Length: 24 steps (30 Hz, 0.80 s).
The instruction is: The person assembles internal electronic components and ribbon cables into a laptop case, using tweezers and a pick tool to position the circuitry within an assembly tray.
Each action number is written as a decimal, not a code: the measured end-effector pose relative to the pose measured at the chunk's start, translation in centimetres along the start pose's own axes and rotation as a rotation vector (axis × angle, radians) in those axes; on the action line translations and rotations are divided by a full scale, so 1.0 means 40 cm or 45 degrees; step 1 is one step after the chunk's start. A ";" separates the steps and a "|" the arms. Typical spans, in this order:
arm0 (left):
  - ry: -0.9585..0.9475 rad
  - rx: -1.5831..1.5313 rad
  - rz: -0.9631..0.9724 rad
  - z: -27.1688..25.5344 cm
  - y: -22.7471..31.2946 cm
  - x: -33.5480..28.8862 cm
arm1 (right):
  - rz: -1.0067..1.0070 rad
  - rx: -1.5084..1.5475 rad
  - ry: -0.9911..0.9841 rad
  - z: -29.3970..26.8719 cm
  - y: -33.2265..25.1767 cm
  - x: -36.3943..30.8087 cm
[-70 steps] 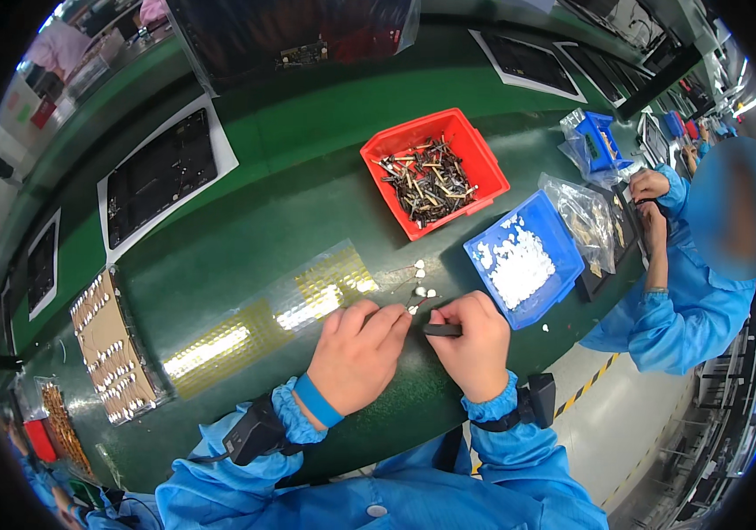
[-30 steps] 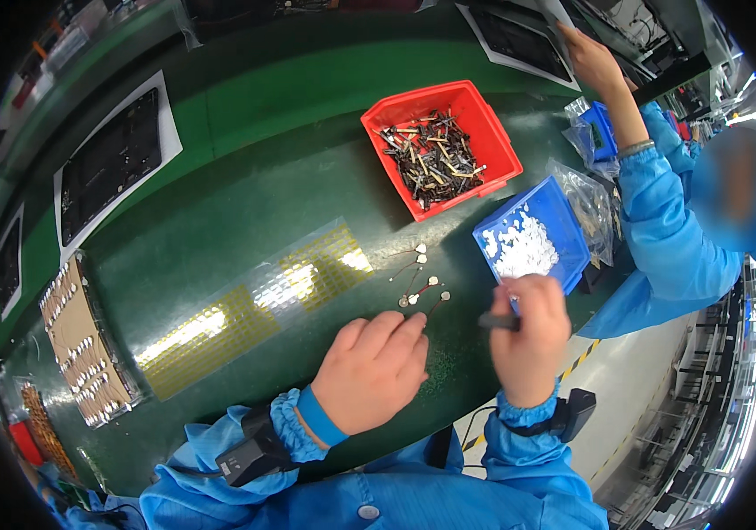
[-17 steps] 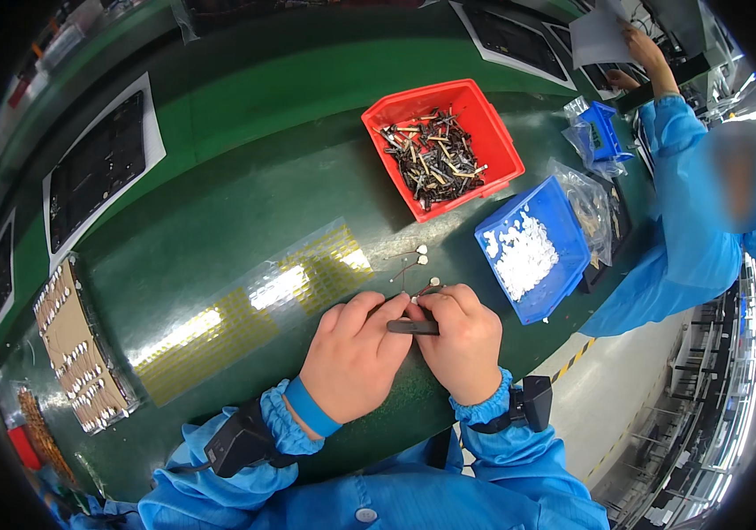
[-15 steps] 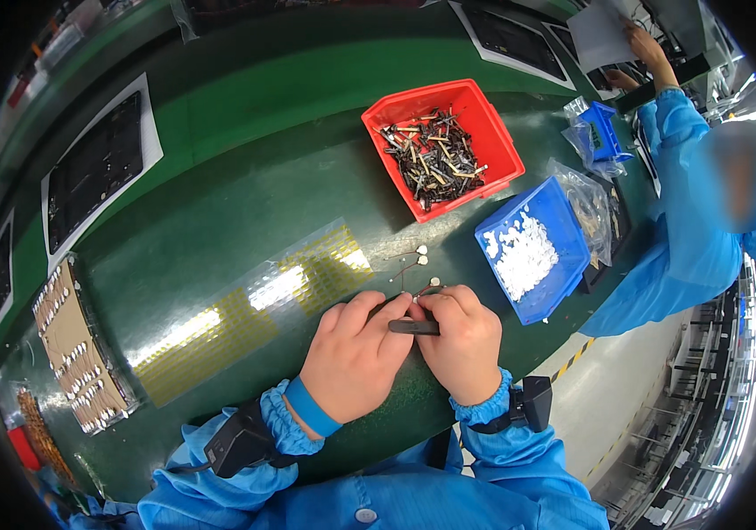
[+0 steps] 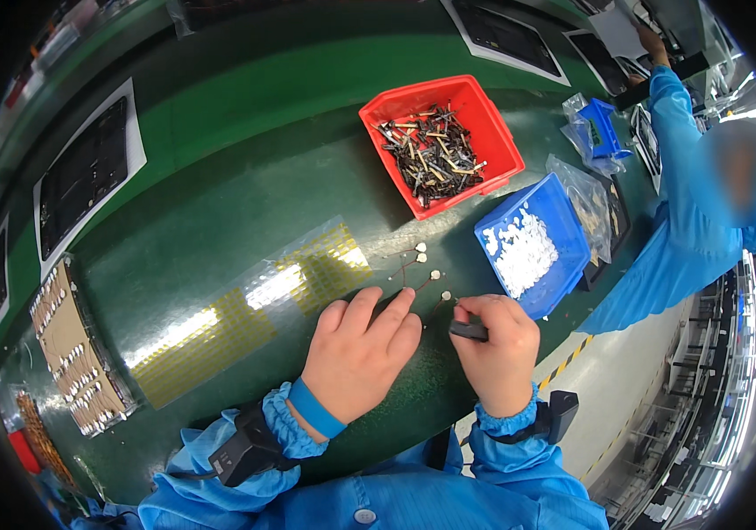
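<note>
- Right hand point(image 5: 501, 349), grip clamped around a dark tool point(image 5: 469, 331); left hand point(image 5: 356, 362) palm-down over the green bench point(image 5: 281, 185), fingers spread, nothing visibly held;
- Wired white discs point(image 5: 434, 276) lie between one and two o'clock from the left hand;
- Fine tool work beside the discs appears in hand; the next move calls for a light touch.

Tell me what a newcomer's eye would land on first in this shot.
Probably the red bin of dark and tan parts, bright against the green table, upper middle. To its lower right sits a blue bin heaped with white bits. Below, small white discs with thin leads lie near the left hand, while the right hand grips a dark tool.
</note>
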State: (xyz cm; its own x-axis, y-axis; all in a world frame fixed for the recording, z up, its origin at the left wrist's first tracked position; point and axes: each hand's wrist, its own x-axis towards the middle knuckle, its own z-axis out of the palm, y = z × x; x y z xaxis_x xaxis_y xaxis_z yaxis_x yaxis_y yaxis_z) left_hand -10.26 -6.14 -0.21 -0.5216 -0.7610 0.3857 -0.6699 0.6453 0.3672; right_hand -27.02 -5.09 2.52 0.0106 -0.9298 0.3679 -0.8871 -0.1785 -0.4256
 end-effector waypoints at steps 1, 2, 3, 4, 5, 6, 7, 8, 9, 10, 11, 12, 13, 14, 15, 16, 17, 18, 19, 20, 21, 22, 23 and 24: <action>0.001 0.000 -0.007 0.001 0.001 0.000 | -0.001 0.019 0.017 -0.009 0.005 0.000; -0.001 -0.001 -0.005 0.000 0.001 0.000 | -0.002 0.038 0.034 -0.018 0.009 0.000; 0.002 0.003 0.001 -0.001 0.001 0.002 | 0.022 0.081 -0.020 -0.032 0.011 -0.002; 0.004 0.007 0.008 -0.002 0.001 0.003 | 0.025 0.079 -0.017 -0.039 0.024 -0.004; 0.003 0.005 0.012 -0.002 0.003 0.002 | -0.051 0.133 -0.059 -0.043 0.040 -0.008; 0.044 -0.007 0.019 -0.001 0.006 0.001 | -0.125 0.188 -0.102 -0.043 0.052 -0.012; 0.084 -0.019 0.027 0.000 0.010 0.000 | -0.120 0.186 -0.101 -0.040 0.058 -0.013; 0.081 -0.022 0.030 0.000 0.014 -0.001 | -0.170 0.184 -0.182 -0.036 0.063 -0.014; 0.084 -0.058 0.122 -0.003 0.018 -0.002 | -0.221 0.184 -0.263 -0.032 0.068 -0.014; 0.086 -0.095 0.215 -0.004 0.022 -0.004 | -0.216 0.183 -0.260 -0.026 0.070 -0.017; 0.084 -0.097 0.219 -0.001 0.026 -0.009 | -0.256 0.125 -0.262 -0.019 0.071 -0.019; -0.007 -0.106 0.260 0.004 0.029 -0.016 | -0.296 0.068 -0.266 -0.012 0.072 -0.022; -0.099 -0.116 0.301 0.008 0.032 -0.020 | -0.312 0.053 -0.254 -0.009 0.073 -0.025; -0.101 -0.119 0.303 0.010 0.034 -0.020 | -0.308 0.052 -0.255 -0.010 0.069 -0.025; -0.102 -0.101 0.302 0.011 0.035 -0.020 | -0.279 0.023 -0.243 -0.012 0.060 -0.025; -0.104 -0.083 0.302 0.011 0.037 -0.020 | -0.250 -0.007 -0.231 -0.012 0.054 -0.025; -0.106 -0.085 0.302 0.011 0.038 -0.019 | -0.247 -0.006 -0.233 -0.011 0.052 -0.028; -0.107 -0.075 0.303 0.010 0.039 -0.020 | -0.208 0.006 -0.205 -0.009 0.051 -0.032; -0.108 -0.064 0.303 0.010 0.040 -0.020 | -0.169 0.019 -0.177 -0.006 0.050 -0.035; -0.110 -0.064 0.303 0.013 0.040 -0.023 | -0.168 0.020 -0.177 -0.002 0.050 -0.035; -0.103 -0.062 0.313 0.016 0.041 -0.025 | -0.182 0.020 -0.169 0.001 0.051 -0.035; -0.097 -0.060 0.323 0.018 0.041 -0.027 | -0.196 0.020 -0.160 0.004 0.052 -0.034; -0.096 -0.061 0.321 0.017 0.041 -0.028 | -0.196 0.019 -0.162 0.007 0.052 -0.034; -0.097 -0.063 0.322 0.016 0.041 -0.027 | -0.206 0.004 -0.156 0.009 0.052 -0.033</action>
State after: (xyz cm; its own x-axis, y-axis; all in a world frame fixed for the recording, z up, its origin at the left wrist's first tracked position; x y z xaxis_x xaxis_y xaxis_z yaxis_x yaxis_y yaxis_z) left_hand -11.14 -4.28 -0.58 -0.7085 -0.5768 0.4065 -0.4877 0.8166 0.3087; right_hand -28.70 -4.33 0.87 0.2093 -0.9210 0.3286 -0.8679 -0.3298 -0.3714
